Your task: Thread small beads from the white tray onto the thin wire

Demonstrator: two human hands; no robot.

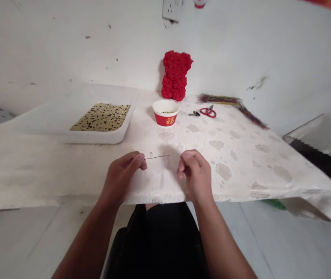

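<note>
Between the thumb and fingers of my left hand (pixel 127 166) is pinched a thin dark wire (pixel 158 157), its free end pointing right. My right hand (pixel 196 166) is closed just beyond that end, thumb and forefinger together and apart from the wire. Whether anything sits in those fingertips is too small to make out. Both hands are over the table's front edge. Behind them stands a red and white paper bowl (pixel 165 118) with a few small bits inside.
A translucent white tub (pixel 104 136) holding many small yellow and black pieces stands at left. Red-handled scissors (pixel 208 112) lie beside a small dark object (pixel 194 114). A bundle of coloured strands (pixel 220 99) runs along the wall. A red rose bear (pixel 176 75) stands behind the bowl.
</note>
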